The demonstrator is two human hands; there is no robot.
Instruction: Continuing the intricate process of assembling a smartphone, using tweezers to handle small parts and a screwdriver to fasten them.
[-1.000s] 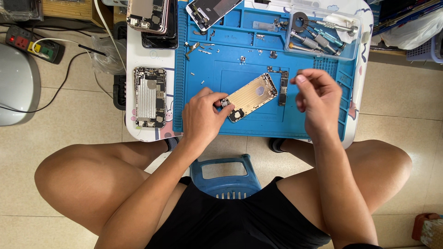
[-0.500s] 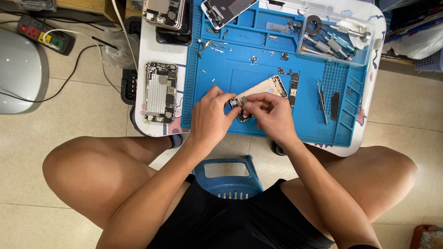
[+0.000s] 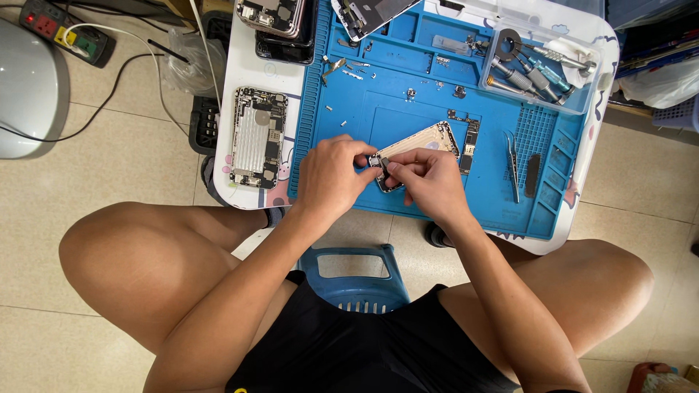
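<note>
A gold phone rear housing (image 3: pixel 422 143) lies tilted on the blue repair mat (image 3: pixel 408 102). My left hand (image 3: pixel 331 175) pinches its lower corner from the left. My right hand (image 3: pixel 429 180) meets it from the right, fingertips closed on a small part at that same corner; the part itself is too small to make out. A narrow circuit board (image 3: pixel 470 142) lies just right of the housing.
An opened phone chassis (image 3: pixel 256 138) lies on the white table left of the mat. Tweezers (image 3: pixel 512 166) and a black pry tool (image 3: pixel 533 175) rest at mat right. A clear tray of screwdrivers (image 3: pixel 535 69) sits top right. Power strip (image 3: pixel 65 30) on the floor, blue stool (image 3: pixel 354 269) below.
My right hand has come in from the right side of the mat to the housing's lower corner and joined my left hand there. The view has shifted slightly.
</note>
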